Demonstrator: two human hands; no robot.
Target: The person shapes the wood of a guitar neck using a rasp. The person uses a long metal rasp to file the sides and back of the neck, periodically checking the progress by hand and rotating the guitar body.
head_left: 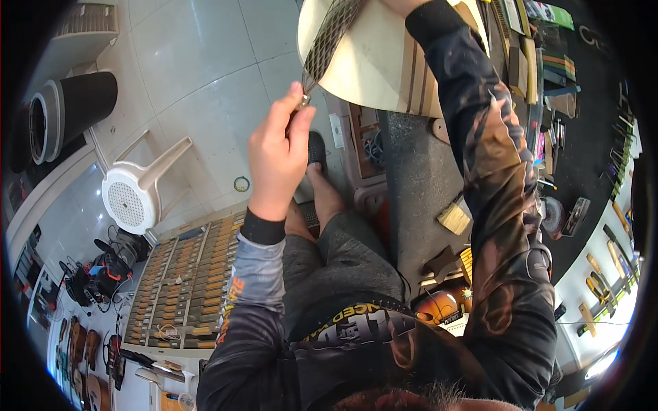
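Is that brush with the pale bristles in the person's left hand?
No, the left hand holds the narrow end of a dark crisscross-patterned tool, and the brush lies on the workbench.

Left hand (279,147) left of centre in the upper half, thumb (300,130) and fingers (279,109) pinched, left forearm (261,270) beneath; right arm (490,171) extended up the right side, right hand (403,5) mostly cropped by the top edge

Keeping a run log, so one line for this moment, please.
left hand: pinching latticed tool; right hand: mostly out of frame; latticed tool: over pale striped board, contact unclear
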